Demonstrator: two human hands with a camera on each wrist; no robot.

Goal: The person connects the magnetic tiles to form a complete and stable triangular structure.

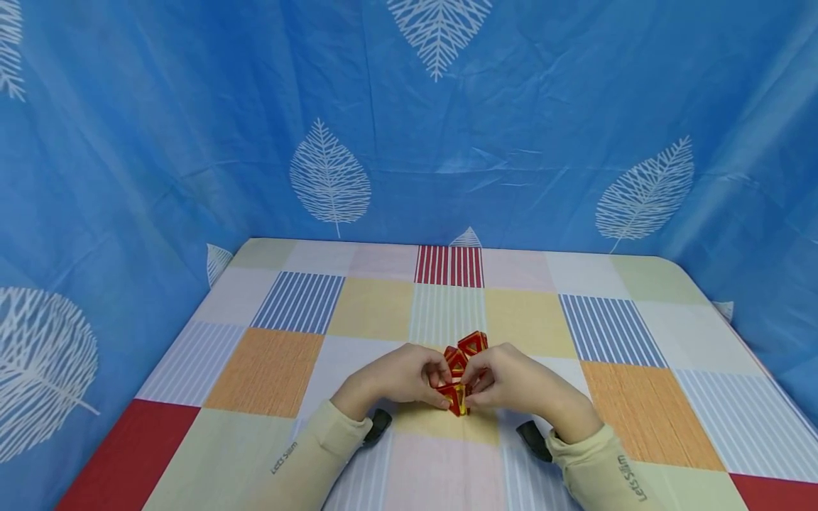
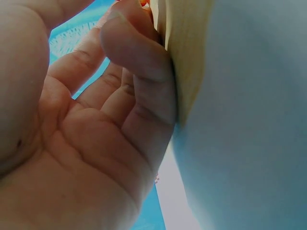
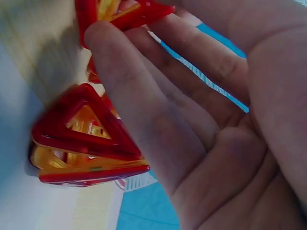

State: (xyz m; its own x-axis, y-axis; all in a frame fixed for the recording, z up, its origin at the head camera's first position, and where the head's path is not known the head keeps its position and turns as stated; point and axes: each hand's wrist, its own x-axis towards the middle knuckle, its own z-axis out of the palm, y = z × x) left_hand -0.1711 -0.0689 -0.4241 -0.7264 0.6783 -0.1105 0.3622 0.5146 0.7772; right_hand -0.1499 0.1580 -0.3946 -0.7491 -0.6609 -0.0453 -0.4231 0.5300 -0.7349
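Note:
Both hands meet over the table at a small red-and-yellow shape built of triangular magnetic tiles (image 1: pixel 452 397). My left hand (image 1: pixel 401 374) pinches its left side between thumb and curled fingers. From the other side my right hand (image 1: pixel 513 378) holds it, fingertips on the tile edges. The right wrist view shows red tiles (image 3: pixel 144 15) at that hand's fingertips. Just behind stand a middle tile shape (image 1: pixel 455 358), partly covered by the fingers, and a farther tile pyramid (image 1: pixel 473 343). In the left wrist view the left hand (image 2: pixel 105 110) hides nearly all of the tiles.
A patchwork-patterned cloth (image 1: pixel 377 305) covers the table. Blue curtains (image 1: pixel 511 113) with white leaf prints surround its back and sides. Black wrist devices (image 1: pixel 378 427) sit at both cuffs, close to the tabletop.

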